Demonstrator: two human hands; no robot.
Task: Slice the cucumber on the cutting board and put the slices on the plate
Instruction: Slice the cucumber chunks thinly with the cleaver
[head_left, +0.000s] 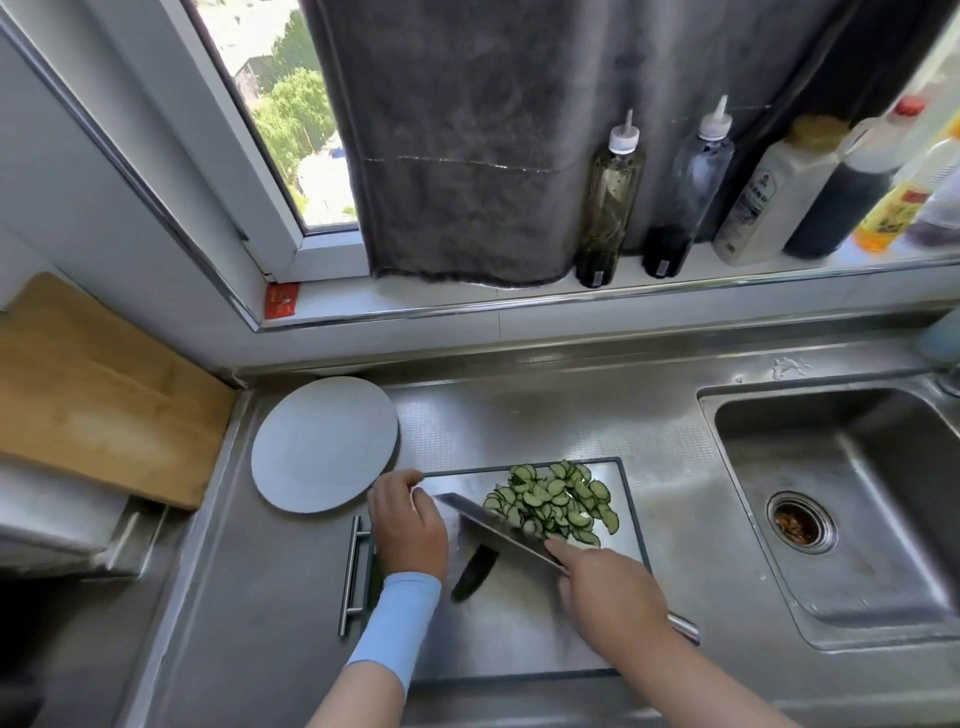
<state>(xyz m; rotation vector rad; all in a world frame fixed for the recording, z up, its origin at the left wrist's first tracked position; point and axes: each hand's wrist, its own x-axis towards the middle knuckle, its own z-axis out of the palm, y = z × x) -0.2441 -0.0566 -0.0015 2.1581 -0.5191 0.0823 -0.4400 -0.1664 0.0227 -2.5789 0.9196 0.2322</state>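
Cucumber slices (550, 506) are heaped on the cutting board (519, 639), toward its 1 o'clock corner. A dark uncut cucumber stub (471, 576) lies on the board at 7 o'clock of the heap, its top end under the knife (493, 526). The blade slants from 10 to 4 o'clock and its edge touches the heap's near side. The right hand (613, 597) grips the handle, index finger straight along the spine, other fingers curled round it. The left hand (408, 525) is at the board's 9 o'clock edge by the blade tip, fingers bent down and close together; cannot tell if they pinch anything. A light blue sleeve (397, 618) covers that forearm. The plate (311, 447) sits just beside the board at 10 o'clock. The sink (852, 519) is at 3 o'clock, bottles (610, 208) on the sill at 12 to 1 o'clock, and a wooden board (98, 400) at 9 o'clock.
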